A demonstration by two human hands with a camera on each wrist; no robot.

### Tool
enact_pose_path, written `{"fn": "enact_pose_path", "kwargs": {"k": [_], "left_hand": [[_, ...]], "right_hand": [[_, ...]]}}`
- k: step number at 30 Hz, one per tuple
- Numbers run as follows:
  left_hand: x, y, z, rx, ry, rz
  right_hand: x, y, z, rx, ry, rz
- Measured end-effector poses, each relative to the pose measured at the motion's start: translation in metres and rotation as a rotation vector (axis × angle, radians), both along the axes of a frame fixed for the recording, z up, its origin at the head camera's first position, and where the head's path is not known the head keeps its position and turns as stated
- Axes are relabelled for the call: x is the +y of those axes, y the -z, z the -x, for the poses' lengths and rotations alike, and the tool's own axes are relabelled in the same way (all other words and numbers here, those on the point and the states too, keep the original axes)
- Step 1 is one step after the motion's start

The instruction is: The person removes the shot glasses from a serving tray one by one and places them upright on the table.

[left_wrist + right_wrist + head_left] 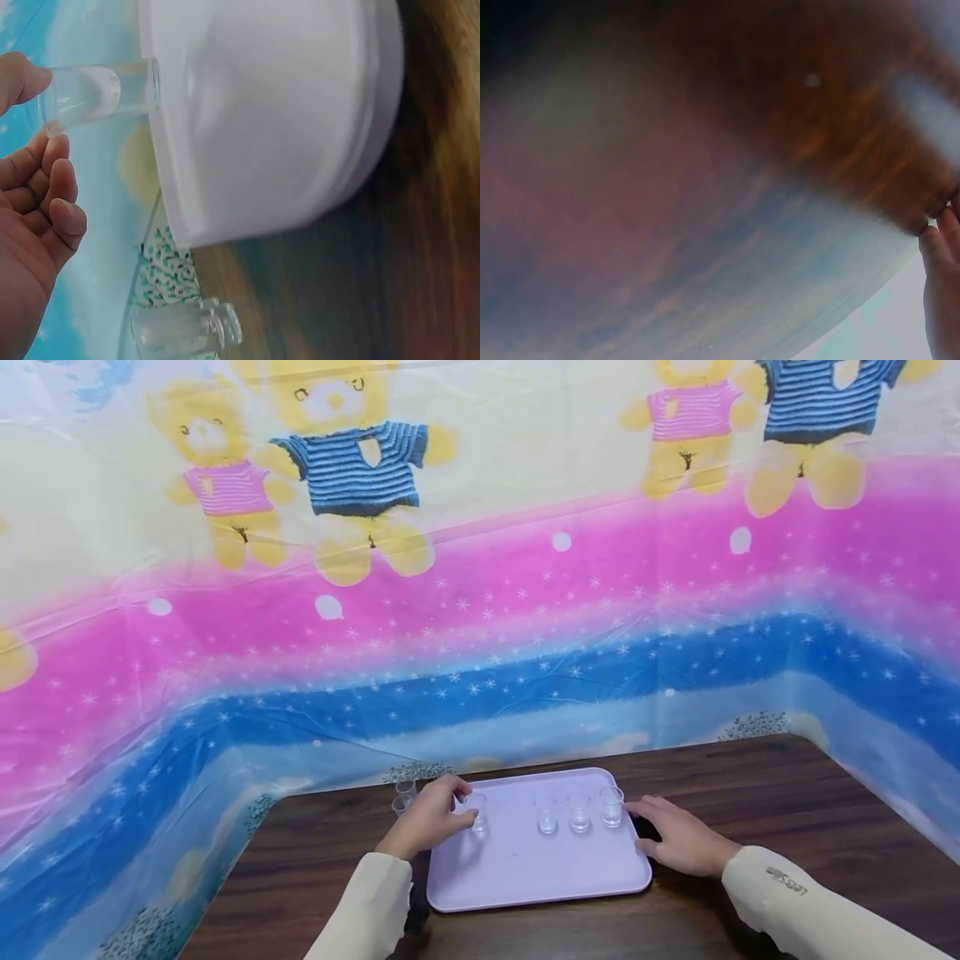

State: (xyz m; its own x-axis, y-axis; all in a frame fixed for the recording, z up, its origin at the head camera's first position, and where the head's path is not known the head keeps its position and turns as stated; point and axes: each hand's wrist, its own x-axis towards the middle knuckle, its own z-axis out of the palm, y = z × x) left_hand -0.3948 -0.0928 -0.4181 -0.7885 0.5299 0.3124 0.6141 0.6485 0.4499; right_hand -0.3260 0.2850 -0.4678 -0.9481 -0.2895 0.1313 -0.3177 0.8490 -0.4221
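Note:
My left hand (430, 816) pinches a small clear glass (478, 817) near its rim, between thumb and fingertips. That glass (101, 91) is over the left part of the pale pink tray (525, 881); whether its base touches the tray I cannot tell. Three similar glasses stand in a row on the tray's right half: the left one (547, 820), the middle one (579, 814) and the right one (611, 810). Beside the tray's right edge, my right hand (682, 837) has its fingers extended, close to the right glass. Contact with the tray there is unclear.
More clear glasses (405, 791) stand on the dark wooden table (757, 810), left of the tray and partly behind my left hand. A cloth (487, 610) printed with bears hangs behind the table. The right wrist view is mostly blurred.

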Motion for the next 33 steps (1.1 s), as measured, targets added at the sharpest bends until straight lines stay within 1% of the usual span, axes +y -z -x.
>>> {"fn": "enact_pose_path", "kwargs": {"k": [5,10,15,20,27,33], "left_hand": [[-0.012,-0.005,-0.003,-0.021,-0.045,-0.01],[-0.033,-0.009,-0.006,-0.036,-0.098,-0.03],[-0.058,-0.009,-0.011,-0.05,-0.136,-0.071],[-0.076,-0.005,-0.014,-0.064,-0.168,-0.093],[-0.089,0.002,-0.015,-0.071,-0.243,-0.064],[-0.094,0.005,-0.015,-0.077,-0.292,-0.035]], "right_hand": [[0.0,0.001,0.0,-0.01,0.007,0.001],[0.001,0.002,0.0,-0.014,0.009,-0.004],[0.002,0.0,0.001,-0.013,0.002,-0.002],[0.003,0.0,0.001,-0.016,0.008,-0.009],[0.002,0.001,0.001,-0.015,0.005,-0.018],[-0.001,0.0,0.0,-0.018,0.008,-0.016]]}}
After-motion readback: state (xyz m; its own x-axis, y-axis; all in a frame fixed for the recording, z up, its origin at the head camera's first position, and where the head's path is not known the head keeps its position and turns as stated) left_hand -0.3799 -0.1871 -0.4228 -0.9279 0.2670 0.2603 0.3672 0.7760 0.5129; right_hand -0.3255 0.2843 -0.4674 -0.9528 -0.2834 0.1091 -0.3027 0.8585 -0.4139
